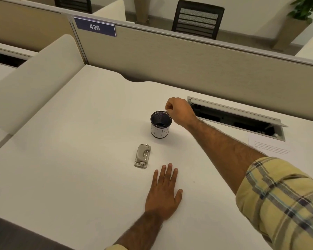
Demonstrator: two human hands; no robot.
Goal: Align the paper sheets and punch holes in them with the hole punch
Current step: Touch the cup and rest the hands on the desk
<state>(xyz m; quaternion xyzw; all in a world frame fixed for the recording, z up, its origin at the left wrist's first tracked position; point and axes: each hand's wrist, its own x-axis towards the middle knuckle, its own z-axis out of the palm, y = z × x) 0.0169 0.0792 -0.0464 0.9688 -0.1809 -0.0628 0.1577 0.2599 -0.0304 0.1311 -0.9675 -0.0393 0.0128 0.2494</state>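
Note:
A small grey metal hole punch point(142, 156) lies flat on the white desk point(76, 141) near the middle. Behind it stands a black mesh pen cup point(160, 123) with a white paper band around it. My right hand point(179, 110) reaches out over the cup's right rim with fingers curled together; whether it pinches the rim or anything small I cannot tell. My left hand point(164, 192) rests palm down on the desk, fingers spread, just right of and nearer than the punch. A printed paper sheet point(271, 147) lies at the desk's right side.
An open cable tray slot point(237, 118) is cut into the desk behind my right arm. Beige partition panels point(188, 69) wall the back and left. A label reading 436 point(94, 27) sits on the partition. A black chair point(197, 18) stands beyond.

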